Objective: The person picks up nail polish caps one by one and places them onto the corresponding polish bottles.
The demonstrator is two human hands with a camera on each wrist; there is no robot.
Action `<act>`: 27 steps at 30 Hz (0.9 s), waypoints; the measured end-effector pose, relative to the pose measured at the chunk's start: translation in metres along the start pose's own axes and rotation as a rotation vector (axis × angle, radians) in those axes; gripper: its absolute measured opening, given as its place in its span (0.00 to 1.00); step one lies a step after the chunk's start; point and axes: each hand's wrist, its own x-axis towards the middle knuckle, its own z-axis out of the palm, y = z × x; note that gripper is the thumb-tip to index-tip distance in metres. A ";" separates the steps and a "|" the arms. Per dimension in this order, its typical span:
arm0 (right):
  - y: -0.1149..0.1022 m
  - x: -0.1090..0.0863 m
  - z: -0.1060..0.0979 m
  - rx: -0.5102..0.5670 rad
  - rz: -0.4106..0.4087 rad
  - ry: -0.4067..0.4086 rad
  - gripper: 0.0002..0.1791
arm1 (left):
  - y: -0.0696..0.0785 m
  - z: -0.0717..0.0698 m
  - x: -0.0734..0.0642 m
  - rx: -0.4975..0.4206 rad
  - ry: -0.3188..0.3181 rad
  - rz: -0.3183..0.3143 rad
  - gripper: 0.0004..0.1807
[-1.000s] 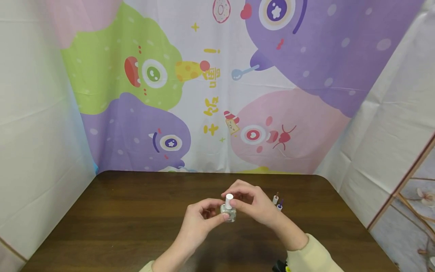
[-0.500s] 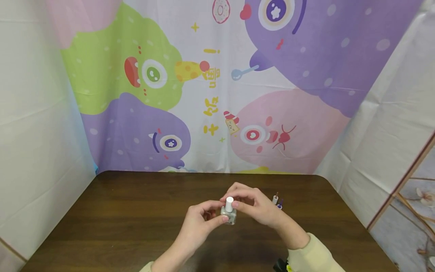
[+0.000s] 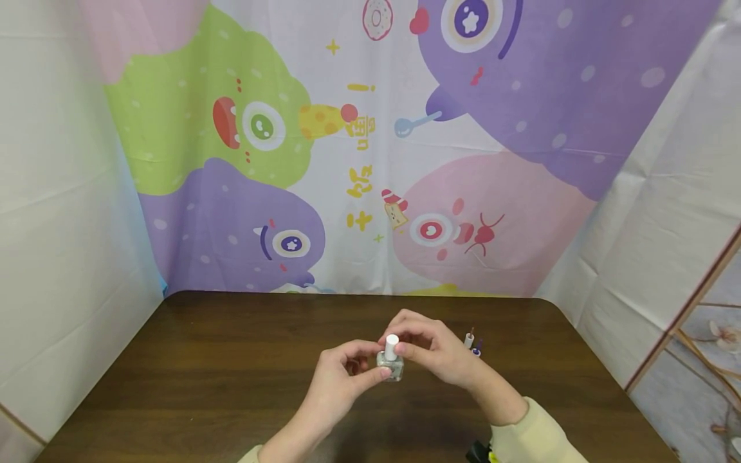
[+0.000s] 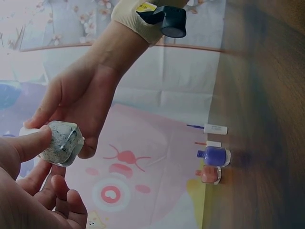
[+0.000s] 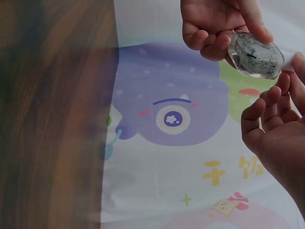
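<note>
A clear nail polish bottle point(image 3: 390, 368) with dark-speckled whitish contents is held up over the table in front of me. My left hand point(image 3: 341, 376) grips its glass body between thumb and fingers. From the right, my right hand point(image 3: 433, 350) pinches the white cap point(image 3: 392, 346) with thumb and forefinger. The cap sits on the bottle's neck, and the right wrist view shows flecks inside the glass point(image 5: 257, 55). Part of the cap is covered by fingers in both wrist views.
Beyond my right hand, a purple polish bottle point(image 4: 214, 156) and a coral one point(image 4: 209, 174) stand uncapped on the brown table point(image 3: 231, 360). Two white caps stand beside them, one with a purple brush point(image 4: 216, 129), one with a coral brush point(image 3: 469, 339). A cartoon curtain point(image 3: 370, 257) hangs behind.
The bottle and my right hand have dipped slightly toward me since a second ago. Both hands keep the same hold, and the things on the table have not moved.
</note>
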 end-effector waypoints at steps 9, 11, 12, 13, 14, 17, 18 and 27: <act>0.001 0.000 0.001 0.030 -0.003 0.035 0.08 | 0.001 0.000 0.001 -0.015 -0.004 0.006 0.13; 0.001 0.000 0.002 0.027 0.000 0.048 0.07 | 0.002 0.000 0.001 -0.014 -0.004 0.007 0.13; 0.001 0.000 0.002 0.023 0.003 0.054 0.07 | 0.002 0.000 0.001 -0.012 -0.003 0.007 0.13; 0.001 0.000 0.002 0.019 0.006 0.060 0.06 | 0.002 0.000 0.001 -0.011 -0.001 0.007 0.13; 0.001 0.000 0.002 0.012 0.009 0.066 0.06 | 0.002 0.000 0.000 -0.009 -0.001 0.010 0.13; 0.000 0.000 0.003 -0.013 0.020 0.083 0.06 | 0.003 0.000 0.000 -0.006 0.002 0.016 0.13; 0.000 0.001 0.003 -0.020 0.021 0.086 0.06 | 0.003 0.000 0.000 -0.004 0.002 0.018 0.13; -0.005 0.003 0.006 -0.051 0.029 0.127 0.09 | 0.004 0.001 0.001 -0.001 0.000 0.011 0.12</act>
